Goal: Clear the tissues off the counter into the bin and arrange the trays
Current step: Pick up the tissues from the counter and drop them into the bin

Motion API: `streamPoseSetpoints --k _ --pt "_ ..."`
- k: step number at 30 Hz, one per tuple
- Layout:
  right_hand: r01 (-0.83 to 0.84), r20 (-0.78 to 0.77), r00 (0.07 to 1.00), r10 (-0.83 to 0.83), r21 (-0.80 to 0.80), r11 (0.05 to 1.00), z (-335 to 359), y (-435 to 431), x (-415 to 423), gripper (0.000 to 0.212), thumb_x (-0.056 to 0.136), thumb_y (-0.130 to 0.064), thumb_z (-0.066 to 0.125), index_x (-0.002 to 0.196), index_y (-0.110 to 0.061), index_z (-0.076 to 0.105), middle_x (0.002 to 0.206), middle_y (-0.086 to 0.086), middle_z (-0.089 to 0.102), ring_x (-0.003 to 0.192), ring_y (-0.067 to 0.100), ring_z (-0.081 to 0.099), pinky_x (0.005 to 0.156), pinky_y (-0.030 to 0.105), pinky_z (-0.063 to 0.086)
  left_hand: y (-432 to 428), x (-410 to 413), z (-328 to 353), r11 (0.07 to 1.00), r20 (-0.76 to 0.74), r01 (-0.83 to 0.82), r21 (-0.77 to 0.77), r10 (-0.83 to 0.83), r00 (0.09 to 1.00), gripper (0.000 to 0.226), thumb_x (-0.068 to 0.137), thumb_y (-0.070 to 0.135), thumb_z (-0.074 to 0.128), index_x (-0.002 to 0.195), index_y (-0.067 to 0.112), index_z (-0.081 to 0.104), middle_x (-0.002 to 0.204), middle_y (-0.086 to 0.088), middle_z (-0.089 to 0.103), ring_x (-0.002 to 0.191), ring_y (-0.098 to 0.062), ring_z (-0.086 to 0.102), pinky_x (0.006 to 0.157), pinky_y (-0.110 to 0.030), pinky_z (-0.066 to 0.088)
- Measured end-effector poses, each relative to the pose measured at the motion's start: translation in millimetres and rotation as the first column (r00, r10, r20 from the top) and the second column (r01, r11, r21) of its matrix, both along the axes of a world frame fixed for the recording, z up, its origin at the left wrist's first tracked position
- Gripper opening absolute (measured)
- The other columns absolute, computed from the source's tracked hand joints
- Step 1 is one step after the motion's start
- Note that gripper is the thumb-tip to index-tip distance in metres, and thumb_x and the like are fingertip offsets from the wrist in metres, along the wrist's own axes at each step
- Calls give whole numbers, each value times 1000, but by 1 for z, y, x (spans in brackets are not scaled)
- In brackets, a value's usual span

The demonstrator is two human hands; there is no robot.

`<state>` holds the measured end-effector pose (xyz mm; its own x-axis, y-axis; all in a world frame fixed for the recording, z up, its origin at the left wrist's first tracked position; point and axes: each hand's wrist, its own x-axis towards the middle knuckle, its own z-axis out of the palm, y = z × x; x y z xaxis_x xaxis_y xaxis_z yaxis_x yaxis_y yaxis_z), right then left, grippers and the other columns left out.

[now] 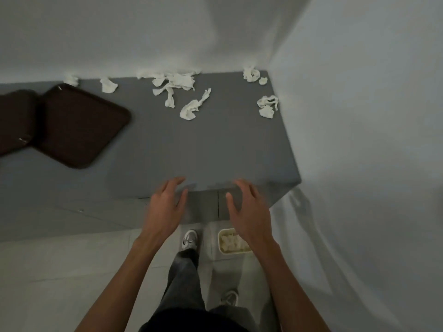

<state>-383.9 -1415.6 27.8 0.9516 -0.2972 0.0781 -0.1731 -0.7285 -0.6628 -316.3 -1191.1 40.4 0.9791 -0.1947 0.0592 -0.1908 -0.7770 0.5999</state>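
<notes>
Tissues lie scattered along the far edge of the grey table (215,149), all of them well beyond our two grips. Going left to right, we count roughly seven clumps: a small wad (71,79) against the wall, a second crumpled piece (108,85) just right of it, a large tangled heap (176,80) of torn strips, a long twisted one (194,105) nearer to us than the heap, a curled clump (251,74) in the far right corner with a tiny scrap (263,80) beside it, and a looped wad (267,106) against the right wall. All are white, soft and wrinkled.

Two trays sit far out to the left of our left grip (165,207): one dark brown tray (14,118) cut off by the frame edge, and a second tray (81,125) overlapping its right side, set at an angle. Both are flat, smooth, rounded-corner rectangles with a raised rim.

Our left grip hovers at the near table edge, fingers spread wide, holding nothing. Our right grip (249,207) matches it just to the right, also spread and empty. Below the right grip, on the tiled floor (60,271), stands one pale rectangular bin (221,245) with white crumpled pieces inside.
</notes>
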Motion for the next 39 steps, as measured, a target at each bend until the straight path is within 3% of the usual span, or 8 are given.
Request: streamPoseSetpoints --k 9,13,18,21,25,30,35,39 --pt "-6 -123 992 -1 -50 999 -16 14 116 38 106 -39 56 140 -24 57 140 3 64 125 24 60 103 37 51 8 184 -15 984 -122 146 103 -133 983 41 90 14 63 131 22 60 128 -7 67 117 -33 65 97 -48 54" --pt "26 -124 992 -36 -75 997 -21 22 164 31 105 -34 54 132 -22 59 126 3 66 112 24 64 91 30 51 -8 272 -20 964 -167 237 121 -215 962 43 89 9 63 131 15 61 126 -14 67 115 -37 65 99 -47 53" --pt "62 -132 989 -69 -60 996 -25 30 198 32 105 -32 52 133 -23 62 130 1 66 116 22 62 96 34 51 -33 348 -45 954 -237 265 138 -228 944 39 85 -3 59 120 9 69 127 -18 64 114 -41 64 99 -45 52" --pt "89 -119 988 -94 -43 995 -27 32 215 30 101 -29 56 128 -21 65 128 2 68 115 25 63 96 34 49 -35 379 -88 950 -209 283 133 -252 945 36 91 15 55 125 14 68 136 -18 60 123 -43 59 105 -51 50" --pt "112 -48 992 -116 -78 991 -27 33 233 22 97 -22 61 118 -21 70 118 1 71 107 25 66 91 35 51 -32 374 -87 906 -236 334 259 -277 932 36 99 30 48 126 14 66 135 -13 61 127 -34 56 107 -43 48" --pt "45 -32 998 -46 -34 998 -23 36 254 25 98 -18 63 122 -21 69 118 2 72 105 24 69 94 35 55 -20 352 -60 953 -336 301 32 -273 901 20 91 6 69 105 14 80 107 -7 77 101 -29 71 89 -32 51" --pt "44 -102 994 -27 168 985 -7 59 281 54 96 -4 60 144 -28 58 122 -18 59 90 -5 58 84 -5 35 -1 325 -16 947 -326 190 -260 -271 906 24 88 8 77 106 24 75 94 14 75 86 -4 71 81 -13 53" --pt "-17 -137 990 46 204 979 -16 66 301 59 89 1 62 142 -24 60 128 -13 62 107 0 57 92 3 37 19 316 9 886 -321 87 -455 -255 912 13 97 9 67 102 18 75 89 -2 78 85 -17 75 82 -27 57"
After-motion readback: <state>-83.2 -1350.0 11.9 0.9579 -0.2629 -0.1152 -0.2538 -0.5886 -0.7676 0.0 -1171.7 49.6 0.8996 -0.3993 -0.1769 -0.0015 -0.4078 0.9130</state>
